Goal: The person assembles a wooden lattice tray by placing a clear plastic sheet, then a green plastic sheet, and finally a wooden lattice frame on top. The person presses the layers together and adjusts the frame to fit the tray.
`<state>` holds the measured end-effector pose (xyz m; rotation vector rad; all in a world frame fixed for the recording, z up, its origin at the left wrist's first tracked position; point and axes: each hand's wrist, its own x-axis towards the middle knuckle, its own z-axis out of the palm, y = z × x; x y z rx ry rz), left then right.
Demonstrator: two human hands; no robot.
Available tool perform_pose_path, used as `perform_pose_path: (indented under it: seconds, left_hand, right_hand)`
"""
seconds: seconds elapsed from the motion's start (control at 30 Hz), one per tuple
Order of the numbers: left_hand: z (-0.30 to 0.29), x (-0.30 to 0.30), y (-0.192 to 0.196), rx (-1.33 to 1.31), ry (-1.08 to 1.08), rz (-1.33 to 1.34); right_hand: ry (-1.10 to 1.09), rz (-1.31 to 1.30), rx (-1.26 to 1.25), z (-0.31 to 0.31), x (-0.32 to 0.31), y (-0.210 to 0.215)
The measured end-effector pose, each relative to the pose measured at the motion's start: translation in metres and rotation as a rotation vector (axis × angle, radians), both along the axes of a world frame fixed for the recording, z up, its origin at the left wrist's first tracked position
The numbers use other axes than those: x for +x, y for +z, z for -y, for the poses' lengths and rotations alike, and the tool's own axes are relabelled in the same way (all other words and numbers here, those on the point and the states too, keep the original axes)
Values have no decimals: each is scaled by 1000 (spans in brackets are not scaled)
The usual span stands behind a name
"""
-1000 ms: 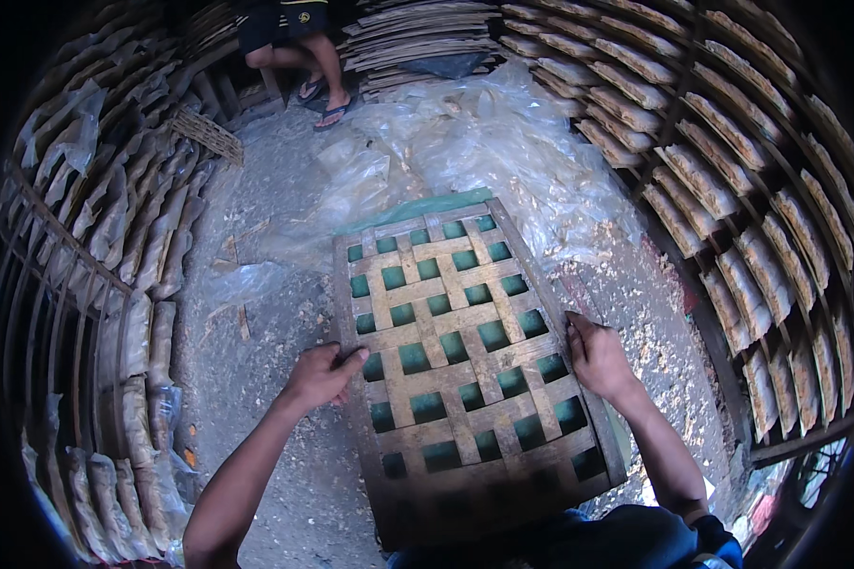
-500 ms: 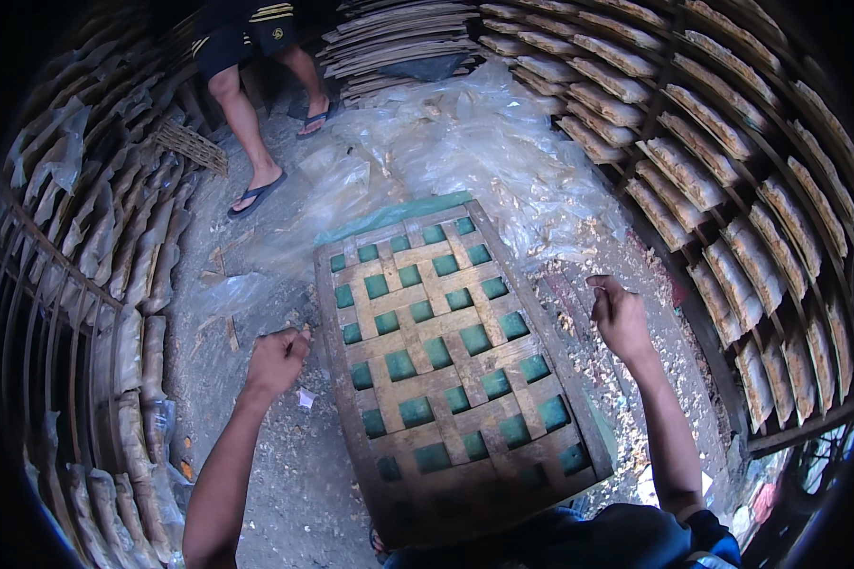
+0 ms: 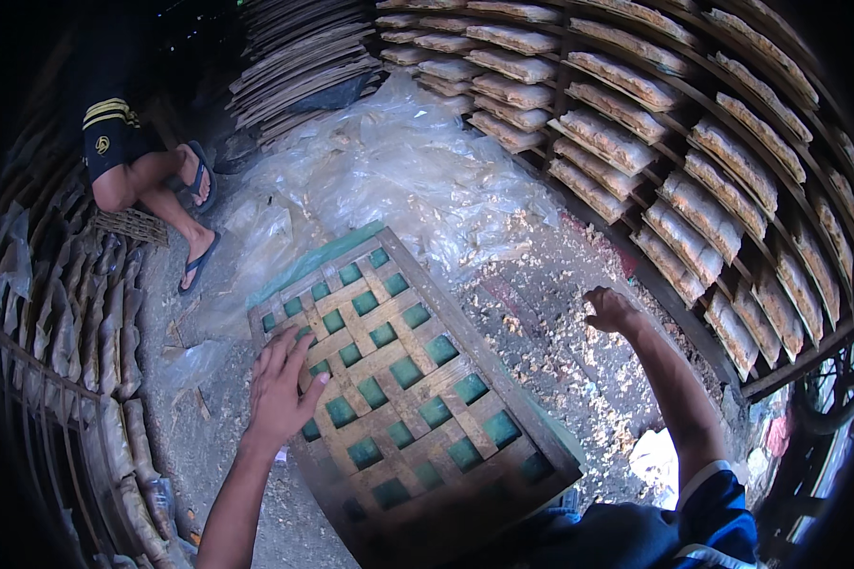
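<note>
A woven bamboo lattice panel in a wooden frame (image 3: 403, 365) lies tilted in front of me, its near end by my lap. Green sheeting (image 3: 318, 261) shows through its gaps and sticks out past its far edge. My left hand (image 3: 285, 384) is open on the panel's left side, fingers spread over the slats and the thumb apart. Off to the right of the panel, my right hand (image 3: 612, 311) hangs above the littered floor. Its fingers are loosely bent and apart, with nothing visible in them.
Racks on the right hold rows of wrapped slabs (image 3: 607, 142); another rack of slabs (image 3: 76, 303) lines the left. Crumpled clear plastic sheets (image 3: 380, 171) cover the far floor. A person in dark shorts (image 3: 114, 142) and flip-flops is at far left, near stacked thin boards (image 3: 299, 71).
My left hand has come onto the panel and its fingers have spread. My right hand's fingers have loosened. The view has swung right, and the other person has bent their legs lower.
</note>
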<state>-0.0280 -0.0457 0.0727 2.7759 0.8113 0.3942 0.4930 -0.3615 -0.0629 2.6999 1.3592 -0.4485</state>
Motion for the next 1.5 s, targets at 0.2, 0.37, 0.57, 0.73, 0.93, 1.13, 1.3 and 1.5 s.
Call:
perform_pose_path:
  seconds: [0.2,0.37,0.57,0.73,0.93,1.13,1.3,1.5]
  left_hand:
    - [14,51,-28,82,-223,-220]
    - [14,54,-44,-31,-219,-307]
    - [14,61,-42,-46,-235,-330]
    - [13,62,-35,-118,-214,-424]
    - [14,63,-35,-63,-229,-371]
    - [17,59,-37,-4,-227,-320]
    - [16,56,-42,-16,-224,-253]
    - [13,56,-46,-51,-246,-84]
  right_hand:
    - [248,132,50,-116,4,72]
    - [411,252,-169,-190,15,49]
    - [316,296,6,-245,39,-26]
    - [305,446,141,-262,32,-68]
    - [206,449,353,-251,57,-25]
    - [136,405,666,-222,70,78]
    - [-37,335,853,-179,67,161]
    - [-268,339,991,-139,60,251]
